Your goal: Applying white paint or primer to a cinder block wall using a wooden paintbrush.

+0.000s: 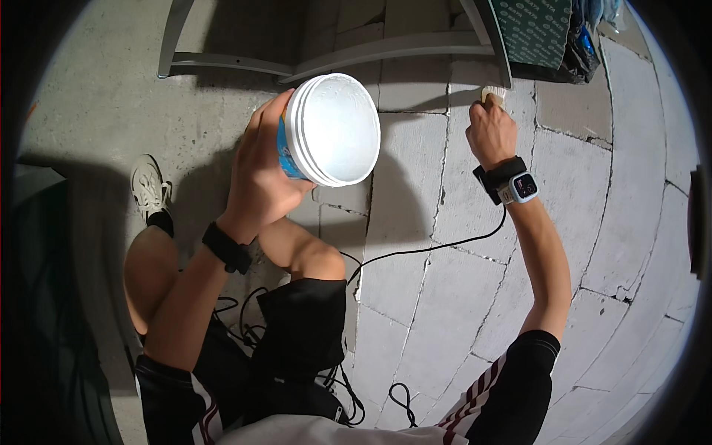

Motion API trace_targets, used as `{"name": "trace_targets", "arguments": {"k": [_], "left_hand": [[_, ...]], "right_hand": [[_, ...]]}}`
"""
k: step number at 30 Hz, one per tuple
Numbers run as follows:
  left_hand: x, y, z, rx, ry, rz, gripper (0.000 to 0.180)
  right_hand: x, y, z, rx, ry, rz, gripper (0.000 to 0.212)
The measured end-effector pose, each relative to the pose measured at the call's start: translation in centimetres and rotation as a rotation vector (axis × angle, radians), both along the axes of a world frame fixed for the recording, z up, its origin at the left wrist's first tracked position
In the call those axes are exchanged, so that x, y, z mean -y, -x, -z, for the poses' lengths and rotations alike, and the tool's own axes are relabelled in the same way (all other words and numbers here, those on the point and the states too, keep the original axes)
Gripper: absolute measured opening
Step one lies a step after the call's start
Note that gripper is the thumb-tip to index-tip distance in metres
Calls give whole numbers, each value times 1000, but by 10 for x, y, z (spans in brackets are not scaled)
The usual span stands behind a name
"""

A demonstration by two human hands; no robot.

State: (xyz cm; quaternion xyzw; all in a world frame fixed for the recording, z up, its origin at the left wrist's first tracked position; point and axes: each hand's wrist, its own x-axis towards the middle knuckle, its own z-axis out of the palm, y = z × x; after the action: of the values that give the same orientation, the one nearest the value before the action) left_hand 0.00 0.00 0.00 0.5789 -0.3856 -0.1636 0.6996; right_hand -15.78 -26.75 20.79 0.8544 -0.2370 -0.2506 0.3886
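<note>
My left hand (pixel 259 167) is wrapped round the side of a white plastic bucket (pixel 298 141) with a blue label. The bucket is tilted so that its open mouth shows, and its inside is white, with what looks like white paint (pixel 343 133) in it. Farther off to the right, my right hand (pixel 492 133) is closed on a small paintbrush (pixel 492 94), mostly hidden by the fingers. Its pale tip is at the whitish block wall (pixel 482 297), beside a grey metal leg; whether it touches the wall I cannot tell.
A grey metal frame (pixel 386 50) with a crossbar stands ahead. A green printed sheet (pixel 530 33) and a black plastic bag (pixel 586 59) are at the far right. A black cable (pixel 415 252) runs from my right wrist toward my legs. Dark green material (pixel 44 297) lies at the left.
</note>
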Motion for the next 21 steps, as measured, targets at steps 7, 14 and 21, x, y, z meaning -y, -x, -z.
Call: {"name": "trace_targets", "arguments": {"k": [7,14,21], "left_hand": [[0,0,0,39,-2,20,99],[1,-2,0,29,18,-3,98],[-1,3,0,9,-8,25,98]], "right_hand": [[41,11,2,97,54,-291,15],[-1,1,12,109,-3,-196,19],[28,5,3,106,40,-234,14]]}}
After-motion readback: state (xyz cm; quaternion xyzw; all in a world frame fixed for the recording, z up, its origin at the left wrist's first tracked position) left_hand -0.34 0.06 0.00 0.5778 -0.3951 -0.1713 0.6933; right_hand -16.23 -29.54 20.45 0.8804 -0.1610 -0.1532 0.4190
